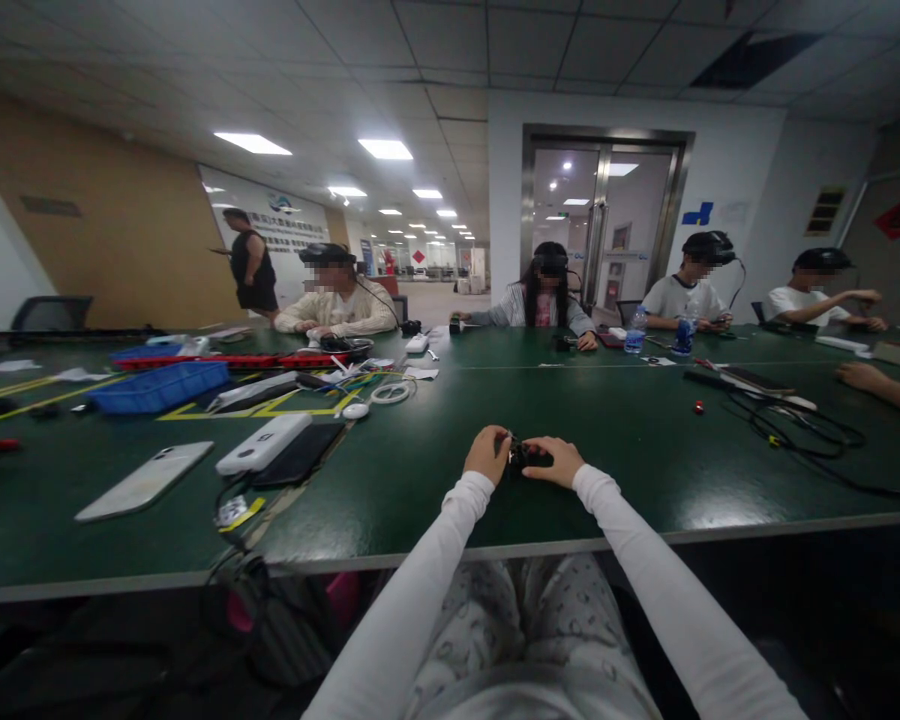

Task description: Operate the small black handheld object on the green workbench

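Observation:
A small black object (517, 457) with a few shiny parts lies between my two hands, just above the green tabletop (420, 480). My left hand (488, 454) has its fingers curled against the object's left side. From the right, my right hand (556, 460) grips it with thumb and fingers. The object's shape and details are too small and dark to make out, and the fingers cover part of it.
Left of my hands are a white phone (148, 481), a white power bank (263, 443), a black pad and a blue tray (159, 386). Black cables (802, 440) lie at right. Several people sit across the table; a forearm reaches in at the far right.

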Motion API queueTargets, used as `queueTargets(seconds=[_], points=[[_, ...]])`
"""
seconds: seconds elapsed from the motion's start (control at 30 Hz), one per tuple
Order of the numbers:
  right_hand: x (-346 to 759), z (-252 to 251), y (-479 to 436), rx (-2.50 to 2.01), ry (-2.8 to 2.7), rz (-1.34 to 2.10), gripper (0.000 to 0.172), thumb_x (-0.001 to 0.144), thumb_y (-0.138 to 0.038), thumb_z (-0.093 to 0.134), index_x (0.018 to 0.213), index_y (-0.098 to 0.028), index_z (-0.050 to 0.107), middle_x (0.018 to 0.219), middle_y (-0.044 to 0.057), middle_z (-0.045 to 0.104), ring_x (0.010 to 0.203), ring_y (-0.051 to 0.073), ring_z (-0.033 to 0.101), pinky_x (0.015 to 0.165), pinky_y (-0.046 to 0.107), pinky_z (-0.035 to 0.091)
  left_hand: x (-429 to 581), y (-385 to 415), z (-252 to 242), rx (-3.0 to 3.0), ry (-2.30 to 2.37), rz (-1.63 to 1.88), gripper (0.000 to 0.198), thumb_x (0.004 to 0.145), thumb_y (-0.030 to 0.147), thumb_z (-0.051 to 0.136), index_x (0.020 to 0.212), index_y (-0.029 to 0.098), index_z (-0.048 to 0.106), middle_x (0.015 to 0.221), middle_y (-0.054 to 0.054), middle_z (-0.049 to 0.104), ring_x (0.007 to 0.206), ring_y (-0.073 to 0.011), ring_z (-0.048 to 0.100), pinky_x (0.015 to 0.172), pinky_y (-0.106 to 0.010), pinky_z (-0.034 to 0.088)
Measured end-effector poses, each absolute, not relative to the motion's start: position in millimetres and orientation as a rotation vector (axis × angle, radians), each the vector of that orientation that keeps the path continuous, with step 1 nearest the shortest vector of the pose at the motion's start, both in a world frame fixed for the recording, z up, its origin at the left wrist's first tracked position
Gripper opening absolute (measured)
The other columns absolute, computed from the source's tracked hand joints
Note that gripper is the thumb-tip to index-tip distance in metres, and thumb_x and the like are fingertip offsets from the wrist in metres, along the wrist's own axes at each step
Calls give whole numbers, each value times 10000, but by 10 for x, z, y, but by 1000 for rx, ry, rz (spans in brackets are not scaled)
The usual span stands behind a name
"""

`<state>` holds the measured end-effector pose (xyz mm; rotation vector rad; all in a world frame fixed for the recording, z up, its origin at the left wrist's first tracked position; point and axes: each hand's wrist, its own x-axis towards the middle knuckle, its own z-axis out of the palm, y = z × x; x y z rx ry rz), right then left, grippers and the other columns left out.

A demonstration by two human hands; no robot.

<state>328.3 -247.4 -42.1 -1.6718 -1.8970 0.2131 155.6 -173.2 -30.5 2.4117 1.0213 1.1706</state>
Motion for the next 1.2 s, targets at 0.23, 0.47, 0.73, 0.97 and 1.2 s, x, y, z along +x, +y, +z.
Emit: queueTargets(seconds=[0.23,0.47,0.73,0.97,1.2], points=[[3286,-414,-2472,-1682,-1895,220,580,655,-571,606,1152,-287,512,1031,31,606,929,221,537,806,378,390,1565,-1797,-287,2463,938,978,157,797,221,461,938,187,521,910,-40,588,896,-151,544,820,-320,439],[3280,-395,-2480,-1681,-1847,262,517,716,-572,538,1148,-289,517,1063,24,612,944,218,544,842,397,387,1558,-1884,-224,2528,913,819,185,799,226,457,975,201,508,952,-37,585,913,-154,543,829,-323,435],[3282,-444,-2454,-1654,-1773,308,474,746,-558,514,1121,-270,548,1030,27,638,945,208,565,863,380,406,1520,-1914,-207,2663,767,797,186,821,239,427,985,184,493,950,-42,583,920,-152,539,848,-319,424],[3283,-442,-2458,-1626,-1735,366,436,791,-537,459,1110,-257,560,1009,26,650,940,199,575,878,381,406,1397,-1973,-130,2676,790,716,211,832,265,427,1024,197,484,965,-34,593,931,-149,550,841,-303,425],[3266,-384,-2519,-1632,-1717,395,456,803,-550,424,1100,-238,574,1043,48,638,956,211,571,885,391,404,1089,-1757,-102,2623,1117,781,212,845,247,400,1037,193,471,975,-57,604,943,-162,562,840,-305,418]])
